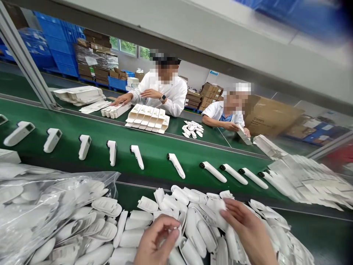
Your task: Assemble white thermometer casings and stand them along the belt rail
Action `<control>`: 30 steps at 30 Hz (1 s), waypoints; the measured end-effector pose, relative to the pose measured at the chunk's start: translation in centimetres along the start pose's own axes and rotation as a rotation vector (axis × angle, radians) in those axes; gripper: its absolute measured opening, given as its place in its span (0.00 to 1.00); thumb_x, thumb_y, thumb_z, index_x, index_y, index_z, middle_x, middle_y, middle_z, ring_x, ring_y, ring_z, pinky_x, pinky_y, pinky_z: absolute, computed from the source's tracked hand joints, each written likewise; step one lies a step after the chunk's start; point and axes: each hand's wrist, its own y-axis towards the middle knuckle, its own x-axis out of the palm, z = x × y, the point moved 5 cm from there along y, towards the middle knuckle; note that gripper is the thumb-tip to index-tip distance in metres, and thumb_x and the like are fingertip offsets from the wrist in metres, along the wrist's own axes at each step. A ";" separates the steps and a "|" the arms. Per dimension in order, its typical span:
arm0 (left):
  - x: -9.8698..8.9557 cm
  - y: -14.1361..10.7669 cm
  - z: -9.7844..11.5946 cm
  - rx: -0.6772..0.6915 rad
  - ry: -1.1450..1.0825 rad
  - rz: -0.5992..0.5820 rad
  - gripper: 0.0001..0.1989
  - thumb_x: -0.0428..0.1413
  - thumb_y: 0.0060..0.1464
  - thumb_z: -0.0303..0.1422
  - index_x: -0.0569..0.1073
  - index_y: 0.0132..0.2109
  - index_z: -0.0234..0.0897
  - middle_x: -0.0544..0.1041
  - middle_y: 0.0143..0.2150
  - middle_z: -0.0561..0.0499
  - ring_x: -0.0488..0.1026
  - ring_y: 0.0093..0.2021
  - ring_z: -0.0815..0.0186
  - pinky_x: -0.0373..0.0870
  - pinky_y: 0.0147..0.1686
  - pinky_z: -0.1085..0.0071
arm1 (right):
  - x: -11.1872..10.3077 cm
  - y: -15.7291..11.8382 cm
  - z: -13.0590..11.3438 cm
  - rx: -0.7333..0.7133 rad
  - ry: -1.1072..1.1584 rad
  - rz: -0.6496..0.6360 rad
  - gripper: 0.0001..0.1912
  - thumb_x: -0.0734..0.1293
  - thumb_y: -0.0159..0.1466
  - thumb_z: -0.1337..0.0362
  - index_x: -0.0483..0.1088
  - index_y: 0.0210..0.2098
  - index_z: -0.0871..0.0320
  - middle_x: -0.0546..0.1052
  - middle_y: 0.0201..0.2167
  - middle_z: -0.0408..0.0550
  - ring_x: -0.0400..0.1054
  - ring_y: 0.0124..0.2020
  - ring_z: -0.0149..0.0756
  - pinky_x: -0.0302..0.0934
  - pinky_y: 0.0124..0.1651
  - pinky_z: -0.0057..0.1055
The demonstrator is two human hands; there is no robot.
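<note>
Curved white plastic covers (192, 225) lie loosely heaped, overlapping at mixed angles.

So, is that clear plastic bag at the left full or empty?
The bag is not empty: white pieces show through its clear plastic. I cannot tell whether it is full.

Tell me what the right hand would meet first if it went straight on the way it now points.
Probably the heaped white plastic parts just ahead of the right hand, though depth is unclear.
</note>
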 end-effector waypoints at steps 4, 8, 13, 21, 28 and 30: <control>-2.5 2.8 1.8 -0.136 -0.058 0.177 0.17 0.61 0.51 0.49 0.76 0.37 0.41 0.76 0.35 0.51 0.71 0.37 0.62 0.68 0.37 0.71 | 8.0 6.2 -4.8 -0.211 0.108 -0.206 0.19 0.72 0.56 0.56 0.74 0.45 0.58 0.78 0.41 0.51 0.74 0.43 0.45 0.69 0.46 0.35; -5.2 7.2 2.8 -0.049 -0.219 0.351 0.21 0.66 0.43 0.47 0.77 0.41 0.39 0.76 0.38 0.50 0.70 0.42 0.60 0.66 0.42 0.69 | 13.0 11.0 -6.3 -0.336 -0.320 -0.207 0.12 0.68 0.60 0.64 0.75 0.44 0.56 0.77 0.35 0.45 0.73 0.35 0.39 0.66 0.39 0.30; -7.5 11.1 1.6 -0.027 -0.415 0.453 0.25 0.68 0.34 0.42 0.76 0.42 0.38 0.72 0.37 0.53 0.68 0.40 0.64 0.65 0.40 0.70 | 15.0 13.5 -5.5 -0.337 -0.611 -0.146 0.14 0.67 0.62 0.73 0.74 0.46 0.55 0.77 0.35 0.46 0.73 0.38 0.41 0.62 0.40 0.30; -9.2 11.5 1.9 -0.045 -0.545 0.470 0.24 0.67 0.30 0.35 0.76 0.39 0.37 0.73 0.37 0.54 0.69 0.43 0.65 0.64 0.44 0.71 | 14.8 14.3 -4.2 -0.422 -0.915 -0.064 0.16 0.63 0.70 0.68 0.68 0.57 0.59 0.74 0.46 0.55 0.70 0.47 0.45 0.60 0.47 0.31; -8.8 11.8 1.3 -0.106 -0.555 0.417 0.26 0.66 0.27 0.35 0.76 0.41 0.38 0.71 0.38 0.54 0.68 0.43 0.66 0.65 0.39 0.71 | 13.0 14.8 -3.6 -0.439 -0.973 -0.030 0.14 0.61 0.72 0.66 0.69 0.55 0.61 0.74 0.43 0.56 0.69 0.46 0.46 0.61 0.48 0.34; -8.5 11.7 1.3 -0.111 -0.530 0.380 0.26 0.66 0.28 0.35 0.76 0.41 0.37 0.71 0.40 0.52 0.68 0.44 0.64 0.65 0.39 0.71 | 12.4 14.4 -4.3 -0.447 -0.961 -0.014 0.13 0.62 0.72 0.66 0.70 0.54 0.62 0.74 0.45 0.58 0.68 0.49 0.50 0.61 0.50 0.38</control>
